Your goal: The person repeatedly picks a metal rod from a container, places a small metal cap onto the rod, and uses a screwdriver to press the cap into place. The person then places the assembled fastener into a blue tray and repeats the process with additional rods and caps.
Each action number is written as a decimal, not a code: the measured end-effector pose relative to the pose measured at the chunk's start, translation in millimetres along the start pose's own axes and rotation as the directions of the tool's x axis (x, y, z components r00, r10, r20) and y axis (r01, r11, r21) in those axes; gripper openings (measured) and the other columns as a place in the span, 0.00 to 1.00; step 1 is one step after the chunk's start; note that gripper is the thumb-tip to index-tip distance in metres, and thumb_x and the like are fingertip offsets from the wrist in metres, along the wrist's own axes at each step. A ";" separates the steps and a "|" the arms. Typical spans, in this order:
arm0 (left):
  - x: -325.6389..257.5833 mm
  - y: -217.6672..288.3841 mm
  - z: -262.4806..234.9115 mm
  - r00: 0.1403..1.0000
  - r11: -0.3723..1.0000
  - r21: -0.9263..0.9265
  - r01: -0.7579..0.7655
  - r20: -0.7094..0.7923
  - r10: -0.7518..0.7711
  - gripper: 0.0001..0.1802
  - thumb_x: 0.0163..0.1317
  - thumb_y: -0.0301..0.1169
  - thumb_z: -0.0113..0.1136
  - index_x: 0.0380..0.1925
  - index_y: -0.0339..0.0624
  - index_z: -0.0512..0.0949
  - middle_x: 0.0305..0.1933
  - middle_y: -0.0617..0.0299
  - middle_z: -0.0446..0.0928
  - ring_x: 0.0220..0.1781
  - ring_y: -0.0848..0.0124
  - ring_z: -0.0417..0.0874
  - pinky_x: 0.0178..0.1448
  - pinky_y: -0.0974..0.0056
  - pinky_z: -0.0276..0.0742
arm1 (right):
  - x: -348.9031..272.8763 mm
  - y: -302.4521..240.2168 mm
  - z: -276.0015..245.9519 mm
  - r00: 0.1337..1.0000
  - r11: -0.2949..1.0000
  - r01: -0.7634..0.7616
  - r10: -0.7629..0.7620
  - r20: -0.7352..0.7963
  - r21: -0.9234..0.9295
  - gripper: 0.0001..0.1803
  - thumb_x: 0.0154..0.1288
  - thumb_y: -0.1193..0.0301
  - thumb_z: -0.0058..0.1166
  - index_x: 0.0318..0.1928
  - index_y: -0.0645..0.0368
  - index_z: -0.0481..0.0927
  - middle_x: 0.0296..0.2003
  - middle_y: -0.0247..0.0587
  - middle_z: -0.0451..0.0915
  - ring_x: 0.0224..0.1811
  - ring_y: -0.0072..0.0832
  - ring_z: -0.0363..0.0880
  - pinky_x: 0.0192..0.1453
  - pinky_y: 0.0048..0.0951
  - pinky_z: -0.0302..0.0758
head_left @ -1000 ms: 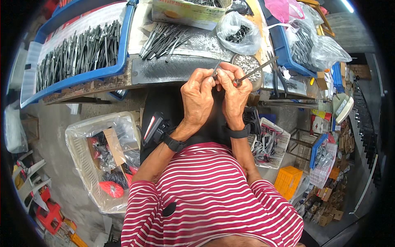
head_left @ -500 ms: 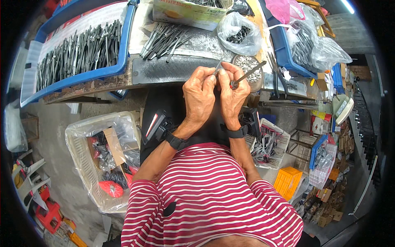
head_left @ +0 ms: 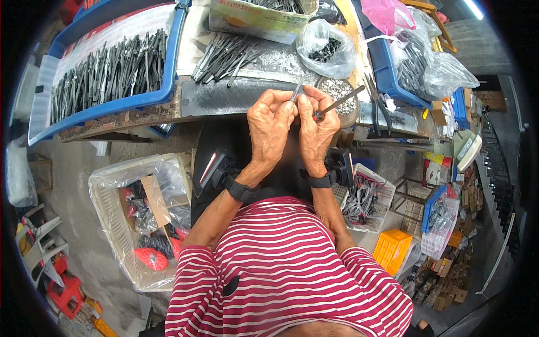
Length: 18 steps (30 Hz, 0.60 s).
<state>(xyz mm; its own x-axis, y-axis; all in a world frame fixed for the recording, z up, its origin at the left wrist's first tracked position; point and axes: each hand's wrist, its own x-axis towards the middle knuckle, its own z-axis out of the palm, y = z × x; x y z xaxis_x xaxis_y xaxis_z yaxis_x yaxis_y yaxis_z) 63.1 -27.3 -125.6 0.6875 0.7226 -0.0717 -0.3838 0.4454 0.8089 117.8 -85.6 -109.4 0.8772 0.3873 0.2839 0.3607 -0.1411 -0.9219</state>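
Close together above the bench's front edge, both hands have their fingertips drawn in. My left hand pinches a narrow grey metal strip, whose tip sticks up between the two thumbs. Fingers hide its lower part. My right hand has thumb and forefinger beside that strip; whether they touch it I cannot tell. Held in the same hand, a screwdriver points its dark shaft up and right, over a round tin of small metal parts. Beyond the hands lies a loose pile of dark metal strips.
A blue tray full of dark strips stands at left. Behind are a cardboard box and an open plastic bag. Pliers and another blue tray lie at right. Crates flank my legs.
The screwdriver's tip has shifted slightly right and its angle has changed a little. Both hands stay in nearly the same place, fingers still closed.
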 end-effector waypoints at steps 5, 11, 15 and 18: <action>-1.4 0.7 -3.8 1.000 0.997 -0.080 -0.007 -0.011 0.006 0.08 0.61 0.20 0.52 0.41 0.30 0.71 0.26 0.61 0.74 0.21 0.83 0.66 0.22 0.81 0.60 | 5.6 -1.1 -7.8 0.997 0.993 -0.058 0.053 0.053 0.106 0.13 0.62 0.78 0.49 0.47 0.71 0.70 0.30 0.41 0.80 0.30 0.19 0.76 0.32 0.18 0.72; -5.6 7.9 -14.8 0.999 0.997 -0.073 -0.039 -0.035 0.036 0.09 0.61 0.22 0.52 0.41 0.31 0.71 0.27 0.59 0.75 0.21 0.83 0.66 0.21 0.82 0.60 | 12.9 4.3 -13.8 0.993 0.993 -0.013 0.027 0.115 -0.121 0.08 0.60 0.78 0.50 0.40 0.66 0.76 0.29 0.40 0.80 0.26 0.18 0.74 0.29 0.22 0.71; -10.5 12.1 -20.1 0.999 0.997 -0.070 -0.022 -0.051 0.019 0.09 0.61 0.21 0.53 0.41 0.31 0.71 0.27 0.59 0.75 0.20 0.82 0.67 0.21 0.81 0.59 | 13.8 5.3 -12.0 0.944 0.867 0.305 -0.221 0.243 -0.394 0.07 0.56 0.79 0.54 0.37 0.64 0.78 0.25 0.38 0.75 0.23 0.22 0.71 0.27 0.24 0.67; -13.3 14.1 -21.9 0.996 0.999 -0.045 -0.031 -0.088 0.027 0.08 0.60 0.20 0.51 0.39 0.30 0.72 0.25 0.62 0.75 0.21 0.84 0.66 0.24 0.78 0.62 | 12.9 2.5 -8.6 0.922 0.845 0.363 -0.264 0.283 -0.393 0.07 0.53 0.79 0.56 0.35 0.63 0.78 0.26 0.42 0.73 0.26 0.32 0.73 0.30 0.30 0.68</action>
<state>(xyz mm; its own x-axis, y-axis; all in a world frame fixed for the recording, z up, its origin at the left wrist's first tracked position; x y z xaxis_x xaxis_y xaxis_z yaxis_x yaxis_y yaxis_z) 35.1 -19.0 -126.0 0.6199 0.7782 -0.1008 -0.4323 0.4459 0.7838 132.8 -88.8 -105.7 0.6238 0.6525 0.4303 0.7475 -0.3373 -0.5722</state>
